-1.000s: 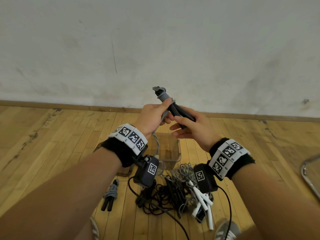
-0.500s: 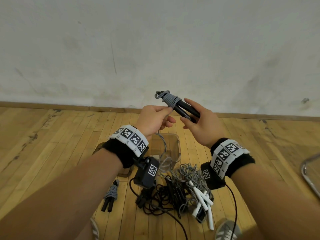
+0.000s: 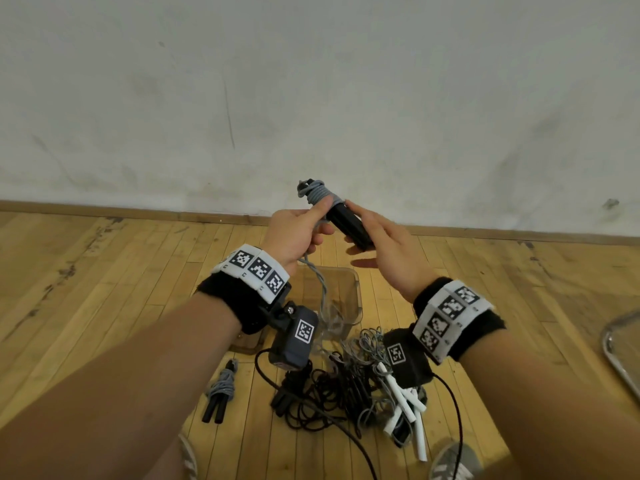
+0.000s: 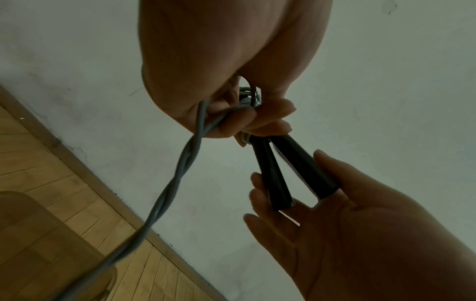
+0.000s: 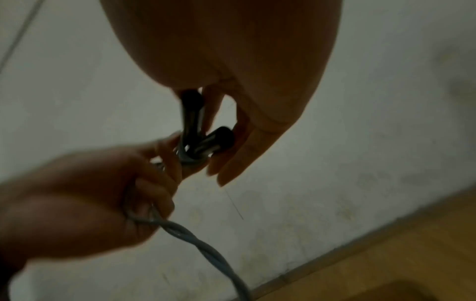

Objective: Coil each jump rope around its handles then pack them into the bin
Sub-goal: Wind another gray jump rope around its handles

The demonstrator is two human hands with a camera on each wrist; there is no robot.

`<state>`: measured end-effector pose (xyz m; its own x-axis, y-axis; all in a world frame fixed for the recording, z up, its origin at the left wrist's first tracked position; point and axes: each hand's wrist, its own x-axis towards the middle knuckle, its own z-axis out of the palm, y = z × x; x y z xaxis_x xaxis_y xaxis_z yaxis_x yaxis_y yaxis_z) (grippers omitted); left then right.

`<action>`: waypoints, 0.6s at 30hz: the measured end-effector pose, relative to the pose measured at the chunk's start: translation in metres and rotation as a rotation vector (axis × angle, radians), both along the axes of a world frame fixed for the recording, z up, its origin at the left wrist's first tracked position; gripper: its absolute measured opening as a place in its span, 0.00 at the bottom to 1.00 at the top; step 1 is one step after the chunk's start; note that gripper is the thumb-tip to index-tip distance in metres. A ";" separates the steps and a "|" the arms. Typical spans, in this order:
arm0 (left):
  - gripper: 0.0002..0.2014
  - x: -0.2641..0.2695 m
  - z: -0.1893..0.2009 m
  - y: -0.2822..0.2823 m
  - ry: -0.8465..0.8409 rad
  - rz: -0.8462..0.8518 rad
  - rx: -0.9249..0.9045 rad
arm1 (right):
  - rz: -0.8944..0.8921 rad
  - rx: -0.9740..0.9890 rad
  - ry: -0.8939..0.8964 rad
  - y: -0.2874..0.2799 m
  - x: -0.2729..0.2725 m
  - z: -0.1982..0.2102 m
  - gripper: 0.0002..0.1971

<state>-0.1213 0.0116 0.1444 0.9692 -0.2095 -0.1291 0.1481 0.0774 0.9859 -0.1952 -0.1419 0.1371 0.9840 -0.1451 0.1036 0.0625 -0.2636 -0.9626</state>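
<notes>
A jump rope with two black handles [image 3: 349, 223] is held at chest height in front of the wall. Grey rope coils [image 3: 318, 194] wrap the handles' far end. My left hand [image 3: 298, 230] grips the grey rope [image 4: 175, 183] right at the coil, fingers curled round it. The loose twisted strand [image 3: 318, 282] hangs down into the clear bin [image 3: 356, 296] on the floor. My right hand [image 3: 381, 244] pinches the near ends of the handles [image 4: 296, 169] between thumb and fingers. In the right wrist view the handles [image 5: 203, 140] splay apart slightly.
One coiled grey rope with black handles [image 3: 221, 389] lies on the wooden floor at the left. A tangle of black and grey ropes [image 3: 332, 393] with white handles [image 3: 405, 407] lies below the bin. A metal tray edge [image 3: 623, 351] shows at the far right.
The left hand has carried the grey rope round the handles' far end again, and the coil is thicker. The right hand has shifted its hold on the handles.
</notes>
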 end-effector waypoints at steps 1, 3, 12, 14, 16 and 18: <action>0.16 0.000 0.000 0.000 -0.007 -0.013 -0.006 | 0.017 0.126 0.067 -0.002 0.000 0.004 0.18; 0.16 -0.001 0.001 -0.001 -0.024 -0.046 -0.021 | 0.060 0.265 0.167 -0.004 0.000 0.007 0.18; 0.19 -0.007 0.002 -0.002 -0.073 -0.114 0.053 | 0.026 0.136 -0.021 -0.005 0.001 0.005 0.08; 0.20 -0.007 0.001 -0.003 -0.081 -0.067 0.062 | -0.012 -0.002 -0.078 -0.008 0.001 0.002 0.12; 0.18 -0.009 -0.001 -0.005 -0.095 -0.035 0.062 | -0.065 -0.161 -0.111 -0.011 0.004 -0.002 0.19; 0.16 -0.011 -0.001 -0.008 -0.097 -0.043 0.062 | -0.123 -0.306 -0.128 -0.014 0.005 -0.007 0.25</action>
<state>-0.1324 0.0040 0.1433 0.9681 -0.2458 -0.0487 0.0532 0.0119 0.9985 -0.1897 -0.1556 0.1297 0.9373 -0.2053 0.2816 0.1269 -0.5515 -0.8245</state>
